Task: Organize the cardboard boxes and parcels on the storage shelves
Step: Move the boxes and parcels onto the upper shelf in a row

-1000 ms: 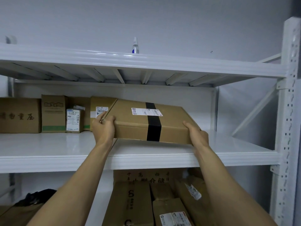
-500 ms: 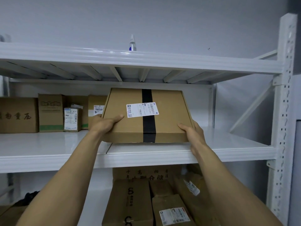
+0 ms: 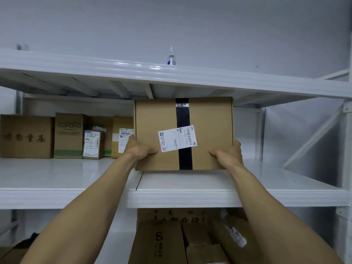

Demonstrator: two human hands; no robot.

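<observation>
The box (image 3: 209,121) stood on edge on the shelf (image 3: 57,178), at 12 o'clock from both hands, its long axis running 9 to 3; the left hand (image 3: 140,149) gripped its 8 o'clock corner and the right hand (image 3: 228,155) its 4 o'clock corner, equally near; one box was held; five other boxes (image 3: 69,136) stood at 9 o'clock.

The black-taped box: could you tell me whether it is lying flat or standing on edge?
Standing on edge: the box shows its broad labelled face to the camera, with its lower edge at the middle shelf.
</observation>
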